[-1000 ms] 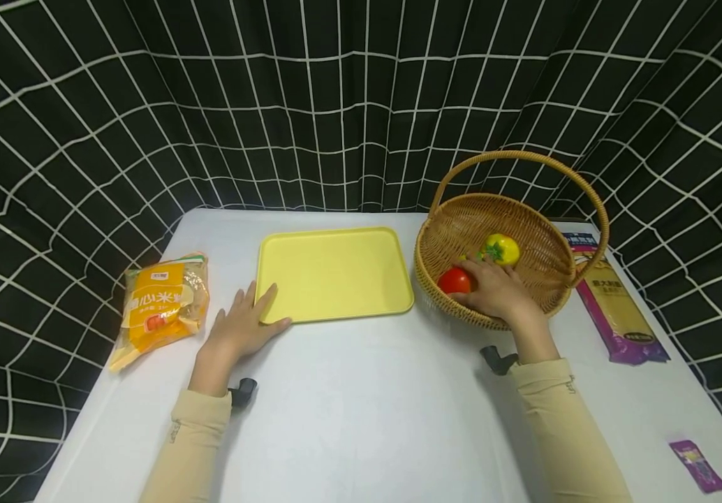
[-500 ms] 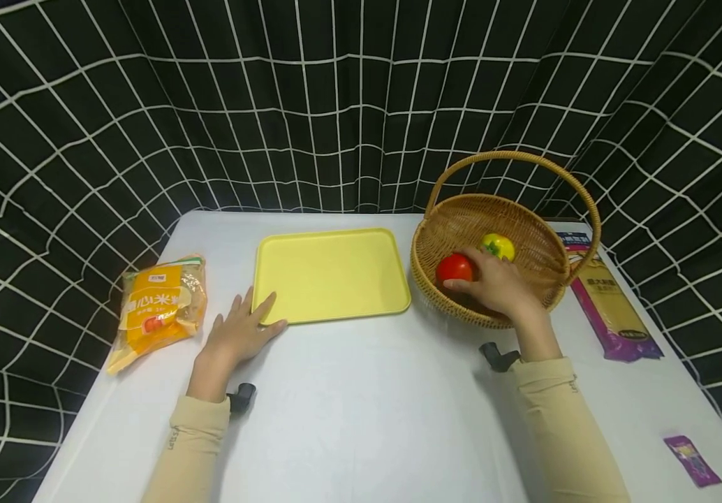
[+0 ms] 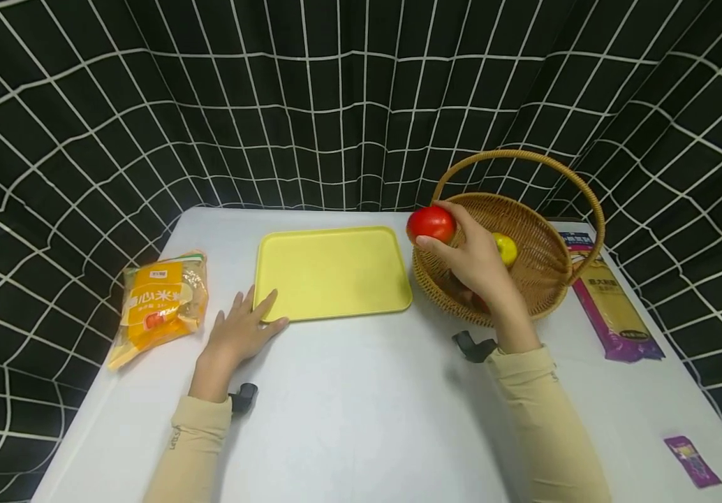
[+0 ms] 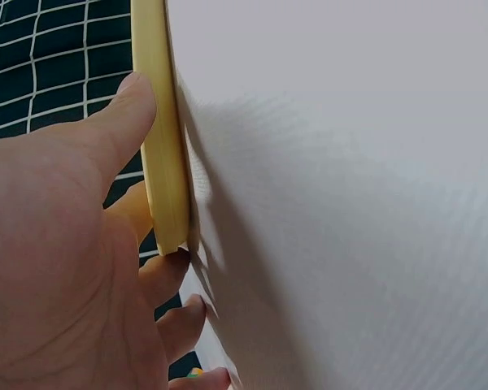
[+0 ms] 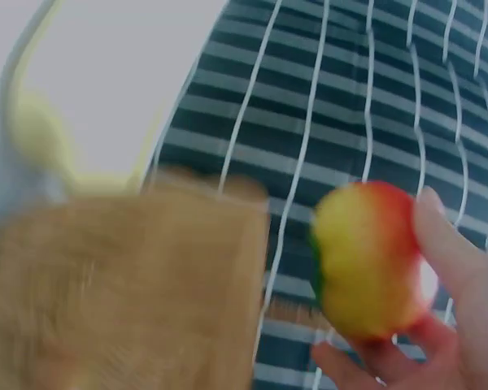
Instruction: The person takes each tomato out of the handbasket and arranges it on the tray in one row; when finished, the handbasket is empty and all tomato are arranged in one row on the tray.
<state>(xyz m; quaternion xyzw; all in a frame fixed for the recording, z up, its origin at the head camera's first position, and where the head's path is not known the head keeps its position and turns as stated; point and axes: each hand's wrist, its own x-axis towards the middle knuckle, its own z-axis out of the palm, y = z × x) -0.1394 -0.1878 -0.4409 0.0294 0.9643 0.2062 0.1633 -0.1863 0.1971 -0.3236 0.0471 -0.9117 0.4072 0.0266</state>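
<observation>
My right hand (image 3: pixel 470 255) pinches a smooth, apple-like red-and-yellow fruit (image 3: pixel 431 224) between thumb and fingers. It is raised over the left rim of the wicker basket (image 3: pixel 540 269); the right wrist view shows the fruit's (image 5: pixel 366 260) yellow side with a trace of green. Inside the basket lies a yellow bell pepper (image 3: pixel 505 249), partly covered by the hand, and something red (image 3: pixel 480 304) shows below the wrist. My left hand (image 3: pixel 241 332) rests with spread fingers at the near left corner of a yellow tray (image 3: pixel 336 272), its thumb (image 4: pixel 134 110) against the tray's edge.
An orange food bag (image 3: pixel 160 300) lies left of the tray. Behind the basket's arched handle (image 3: pixel 524 155), a purple-and-gold packet (image 3: pixel 615 300) lies at the right. A small purple sachet (image 3: pixel 693 461) sits near the front right. Black gridded cloth (image 3: pixel 348 105) surrounds the white table.
My right hand has taken hold of the red fruit and lifted it out of the basket, up and to the left. My left hand stays at the tray corner.
</observation>
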